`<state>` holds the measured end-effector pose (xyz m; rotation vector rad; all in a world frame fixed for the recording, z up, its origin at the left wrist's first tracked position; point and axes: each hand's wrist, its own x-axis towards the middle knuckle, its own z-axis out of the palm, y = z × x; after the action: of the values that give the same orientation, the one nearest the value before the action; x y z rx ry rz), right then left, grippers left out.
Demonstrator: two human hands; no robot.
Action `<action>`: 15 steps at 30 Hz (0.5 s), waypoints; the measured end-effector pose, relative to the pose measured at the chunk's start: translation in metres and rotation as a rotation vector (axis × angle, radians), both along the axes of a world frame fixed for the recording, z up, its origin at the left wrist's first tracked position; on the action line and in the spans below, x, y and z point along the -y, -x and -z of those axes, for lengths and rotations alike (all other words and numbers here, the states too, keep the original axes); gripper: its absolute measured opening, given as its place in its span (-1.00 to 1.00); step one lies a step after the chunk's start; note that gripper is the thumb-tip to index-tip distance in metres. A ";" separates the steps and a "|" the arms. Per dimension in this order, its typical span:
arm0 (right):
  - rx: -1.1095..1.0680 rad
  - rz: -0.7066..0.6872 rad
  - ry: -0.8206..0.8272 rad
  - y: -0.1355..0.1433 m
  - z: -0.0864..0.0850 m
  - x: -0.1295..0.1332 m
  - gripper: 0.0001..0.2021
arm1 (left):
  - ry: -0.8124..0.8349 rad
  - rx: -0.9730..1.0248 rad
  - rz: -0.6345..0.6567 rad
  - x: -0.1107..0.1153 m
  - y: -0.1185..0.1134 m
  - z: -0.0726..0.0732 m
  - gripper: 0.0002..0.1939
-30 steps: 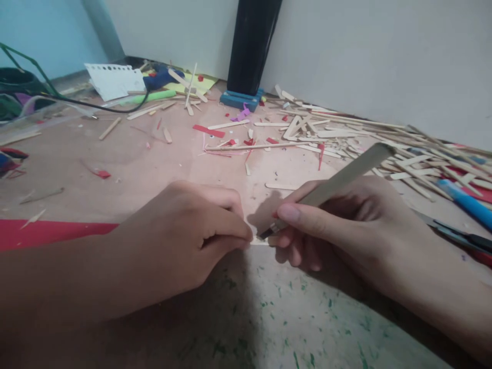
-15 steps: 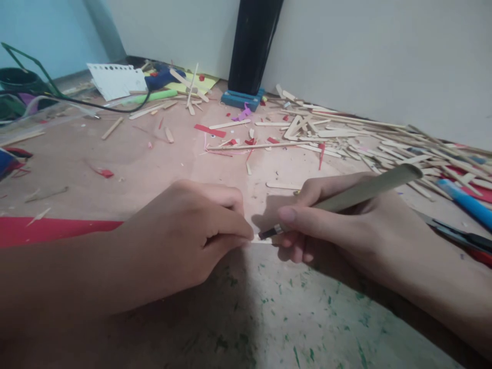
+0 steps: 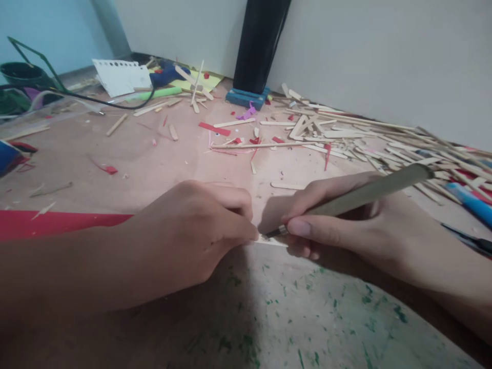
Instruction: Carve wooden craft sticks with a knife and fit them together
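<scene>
At the middle of the head view, my left hand (image 3: 203,230) pinches a small pale wooden stick (image 3: 273,243) between thumb and finger, low over the table. From the right, my right hand (image 3: 338,215) grips a craft knife (image 3: 369,193) with a thick olive-grey handle, held like a pen. The dark blade meets the stick close beside my left fingertips. Most of the stick's left part is hidden under my left hand.
Wooden sticks (image 3: 346,134) lie heaped at the back right, near a blue tube (image 3: 471,204) and pliers-like tool (image 3: 467,238). A black upright object (image 3: 259,46) stands on a blue base at the wall. Red paper (image 3: 65,224) lies left.
The view has shifted slightly, so the scene sits a little further right. The knife blade is tilted flatter against the stick, and more of the stick's right end shows.
</scene>
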<state>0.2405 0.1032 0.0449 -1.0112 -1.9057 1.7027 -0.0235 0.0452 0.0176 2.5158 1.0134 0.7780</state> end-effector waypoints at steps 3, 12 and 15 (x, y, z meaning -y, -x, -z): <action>-0.015 -0.007 -0.006 0.000 0.000 0.002 -0.93 | 0.003 -0.014 0.003 0.000 0.000 -0.001 -0.61; 0.052 0.055 0.035 0.003 -0.004 0.010 -0.81 | 0.030 -0.004 -0.012 0.003 0.000 -0.003 -0.66; 0.098 0.095 0.041 0.006 -0.007 0.017 -0.77 | 0.034 -0.007 -0.022 0.003 -0.001 -0.004 -0.63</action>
<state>0.2341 0.0858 0.0521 -1.2009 -1.8574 1.6732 -0.0229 0.0417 0.0214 2.4845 1.0500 0.7524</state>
